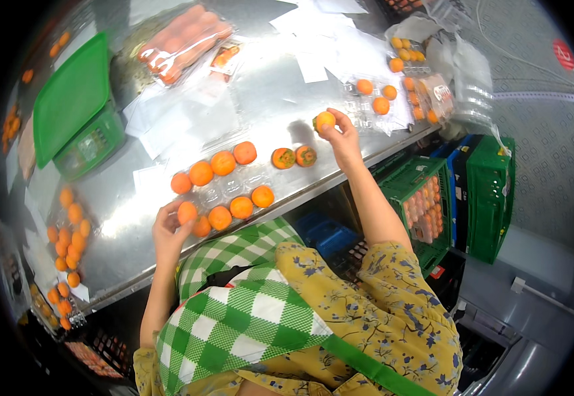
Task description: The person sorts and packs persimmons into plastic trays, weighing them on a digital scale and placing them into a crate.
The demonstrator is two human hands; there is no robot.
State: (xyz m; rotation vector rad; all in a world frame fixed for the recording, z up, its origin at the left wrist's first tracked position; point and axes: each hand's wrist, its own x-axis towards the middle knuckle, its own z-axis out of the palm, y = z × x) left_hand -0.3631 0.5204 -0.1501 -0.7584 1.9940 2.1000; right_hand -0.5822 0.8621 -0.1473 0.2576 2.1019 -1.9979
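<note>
My right hand (345, 141) pinches a persimmon (325, 120) above the steel table, its green calyx turned to the left. On the left, my left hand (166, 235) has its thumb and fingers around another persimmon (187, 213) at the near left end of a clear plastic tray (232, 185). Persimmons fill much of the tray's far row (201, 173) and near row (241, 207), while its middle cups hold none. Just right of the tray, two loose persimmons (283, 158) rest on the table with their calyxes up.
A green lidded tub (89, 143) stands far left, with packed orange fruit (71, 242) nearer me. White papers (316, 39) and a filled clear pack (185, 42) lie at the back. To the right are more fruit packs (428, 96) and green crates (487, 198) below the table edge (312, 190).
</note>
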